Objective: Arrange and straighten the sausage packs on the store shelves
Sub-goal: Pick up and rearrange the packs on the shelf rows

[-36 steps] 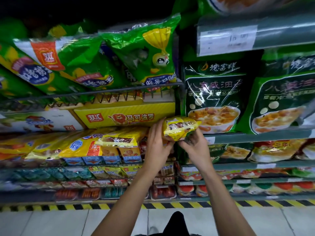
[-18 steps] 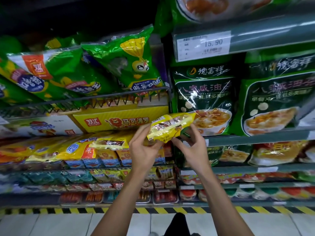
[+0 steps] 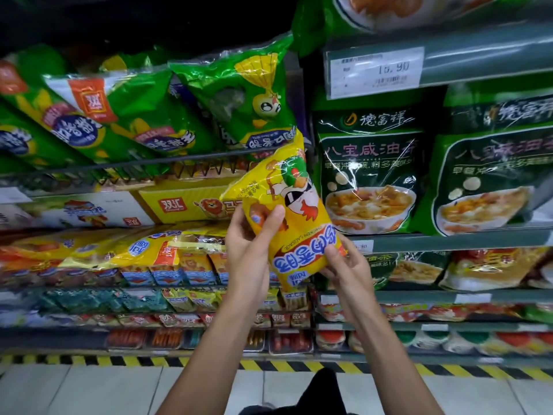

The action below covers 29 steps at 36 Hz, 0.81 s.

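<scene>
A yellow chicken sausage pack [image 3: 291, 205] with a cartoon rooster stands nearly upright in front of the shelves, its print upside down. My left hand [image 3: 251, 244] grips its left side, thumb on the front. My right hand [image 3: 347, 265] holds its lower right corner from beneath. More yellow sausage packs [image 3: 125, 250] lie in a row on the shelf left of my hands. Green sausage bags [image 3: 143, 115] lean on the wire shelf above.
A yellow carton [image 3: 182, 202] with a lion sits behind the yellow packs. Dark green soup bags [image 3: 368, 172] fill the right-hand shelf under a price tag [image 3: 377, 71]. Lower shelves hold small packs. Hazard tape [image 3: 89, 360] edges the tiled floor.
The pack has turned from lying flat and edge-on to standing upright with its front facing me. Both hands rose slightly and shifted their grip on it.
</scene>
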Motion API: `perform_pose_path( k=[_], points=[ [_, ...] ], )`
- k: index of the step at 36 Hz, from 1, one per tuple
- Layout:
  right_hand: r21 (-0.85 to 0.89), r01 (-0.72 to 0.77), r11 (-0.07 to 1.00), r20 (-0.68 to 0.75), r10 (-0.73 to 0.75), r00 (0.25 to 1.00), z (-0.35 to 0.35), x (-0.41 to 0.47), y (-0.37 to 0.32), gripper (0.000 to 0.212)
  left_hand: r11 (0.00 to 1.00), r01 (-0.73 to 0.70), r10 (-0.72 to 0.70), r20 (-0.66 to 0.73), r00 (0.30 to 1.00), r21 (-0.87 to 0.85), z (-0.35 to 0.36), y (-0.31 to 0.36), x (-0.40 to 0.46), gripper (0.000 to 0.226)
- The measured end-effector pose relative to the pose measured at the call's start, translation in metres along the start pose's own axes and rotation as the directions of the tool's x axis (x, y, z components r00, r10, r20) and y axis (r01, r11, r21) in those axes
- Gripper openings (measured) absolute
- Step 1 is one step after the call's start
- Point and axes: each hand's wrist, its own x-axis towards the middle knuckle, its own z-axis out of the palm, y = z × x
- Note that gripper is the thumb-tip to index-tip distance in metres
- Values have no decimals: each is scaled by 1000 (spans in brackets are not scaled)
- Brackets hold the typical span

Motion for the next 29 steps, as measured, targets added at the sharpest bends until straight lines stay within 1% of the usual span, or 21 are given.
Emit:
perform_pose_path(
  k=[3,5,7,8,9,10,11,13,14,16,18,19,21,24,26,28,29],
  points=[
    [77,13,997,-92,-6,996,2,-6,1,109,998,70,-70,44,997,-9,2,-3,0,60],
    [102,35,994,-148,-19,989,2,-10,1,101,991,133,-134,78,988,18,1,-5,-1,72],
    [126,62,990,-208,-35,977,1,-14,-3,81,980,181,-189,100,977,84,-1,-7,0,70],
    [129,73,989,-235,-41,971,-1,-14,-4,71,974,191,-203,90,975,119,-1,-9,0,67],
    [130,74,989,-251,-40,967,-3,-15,-5,66,969,203,-213,67,975,139,-1,-11,-1,65],
    [130,71,989,-253,-36,967,-5,-16,-5,66,966,222,-228,37,973,131,1,-12,-2,63],
    [134,64,989,-248,-29,968,-6,-16,-4,73,965,241,-243,15,970,104,2,-14,-3,62],
    [157,29,987,-235,9,972,-6,-17,-3,105,960,275,-276,-1,961,44,7,-17,-4,53],
    [184,9,983,-215,32,976,-7,-18,-2,118,954,300,-300,1,954,17,9,-18,-4,49],
    [221,-19,975,-174,58,983,-6,-20,-1,124,938,345,-344,30,938,-39,11,-21,-3,53],
    [210,-29,977,-150,62,987,-5,-24,0,121,927,369,-364,77,928,-66,10,-21,0,52],
    [182,-15,983,-150,43,988,-2,-27,-1,115,928,368,-361,101,927,-61,9,-20,2,48],
    [99,37,994,-175,-19,984,2,-32,-5,97,931,364,-354,156,922,-35,3,-18,7,44],
    [-59,125,990,-252,-136,958,4,-41,-20,54,916,395,-398,278,874,72,-12,-17,15,48],
    [-179,183,967,-276,-228,934,3,-45,-31,40,891,377,-448,358,819,253,-27,-17,17,46],
    [-298,246,922,-279,-330,902,0,-48,-43,35,841,290,-503,460,732,458,-44,-19,16,44],
    [-353,276,894,-270,-379,885,-2,-50,-50,33,819,233,-519,504,691,524,-52,-20,15,42]
  ],
)
